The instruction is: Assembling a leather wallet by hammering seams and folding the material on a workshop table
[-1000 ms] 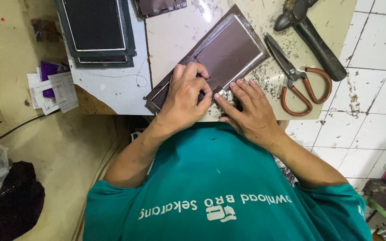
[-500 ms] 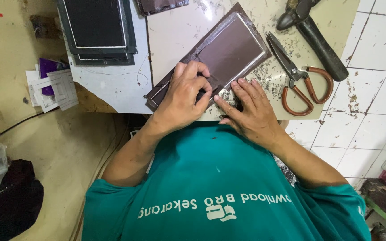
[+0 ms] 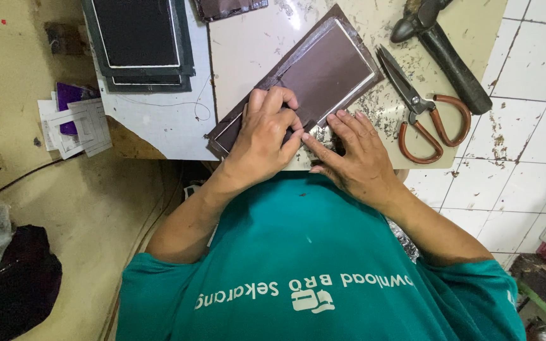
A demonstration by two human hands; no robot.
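A flat brown rectangular cover (image 3: 330,69) with a folded border lies slantwise on the stained work board (image 3: 254,44). My left hand (image 3: 263,142) rests on its near end with fingers curled over the edge and holds it down. Beside it, my right hand (image 3: 355,151) lies on the near corner, fingers stretched flat and thumb pressing the border next to my left thumb. The near corner of the cover is hidden under both hands. My teal shirt fills the bottom of the view.
Scissors with orange-brown handles (image 3: 421,110) lie just right of the cover, a dark hammer (image 3: 443,53) beyond them. A stack of dark boards (image 3: 137,44) sits at the top left, paper pieces (image 3: 74,123) on the floor beside it, a black bag (image 3: 14,284) at the lower left.
Both hands stay on the cover's near end; my left fingers have shifted slightly along the edge. Nothing else has moved.
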